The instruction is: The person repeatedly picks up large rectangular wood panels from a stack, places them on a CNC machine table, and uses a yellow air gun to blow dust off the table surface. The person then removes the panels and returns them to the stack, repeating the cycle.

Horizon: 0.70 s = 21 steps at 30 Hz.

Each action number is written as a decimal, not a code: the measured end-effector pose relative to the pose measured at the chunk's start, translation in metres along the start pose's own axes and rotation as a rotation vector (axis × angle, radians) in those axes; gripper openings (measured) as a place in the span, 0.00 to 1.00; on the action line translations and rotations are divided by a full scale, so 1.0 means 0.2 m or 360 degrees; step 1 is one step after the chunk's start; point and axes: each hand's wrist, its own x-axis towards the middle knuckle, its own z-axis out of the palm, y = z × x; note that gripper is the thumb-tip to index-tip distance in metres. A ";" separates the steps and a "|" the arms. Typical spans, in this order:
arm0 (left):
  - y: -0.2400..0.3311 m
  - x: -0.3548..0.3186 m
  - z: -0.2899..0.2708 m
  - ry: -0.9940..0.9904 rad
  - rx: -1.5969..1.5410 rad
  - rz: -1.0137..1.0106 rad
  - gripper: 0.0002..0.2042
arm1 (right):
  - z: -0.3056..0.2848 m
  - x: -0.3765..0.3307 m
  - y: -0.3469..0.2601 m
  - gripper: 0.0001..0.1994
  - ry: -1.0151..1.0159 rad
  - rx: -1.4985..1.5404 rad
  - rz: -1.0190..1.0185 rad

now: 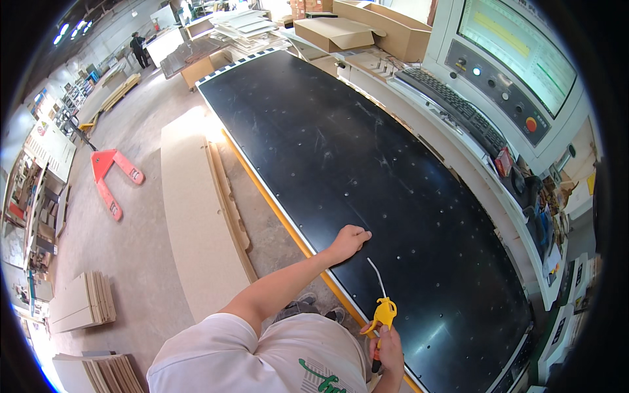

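A long black table (308, 144) dotted with small holes stretches away in front of me. My left hand (349, 243) is closed in a fist at its near left side, touching or just above the surface; nothing shows in the fingers. Lower down, by the yellow-edged side, my right hand (390, 350) grips a yellow air blow gun (385, 310). Its thin, bent metal nozzle points away from me over the black surface. A dark fitting shows below the grip.
Along the right stand a keyboard (452, 105) and a control panel with a screen (521, 46). To the left, large boards (190, 216) lie low beside the table. A red pallet truck (108, 173) and stacked panels (85, 302) stand farther left. Another person (139, 50) is far back.
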 end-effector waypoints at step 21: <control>0.00 0.04 0.06 0.0215 0.0601 0.0235 0.13 | -0.02 -0.02 -0.01 0.28 0.0109 0.0018 -0.0066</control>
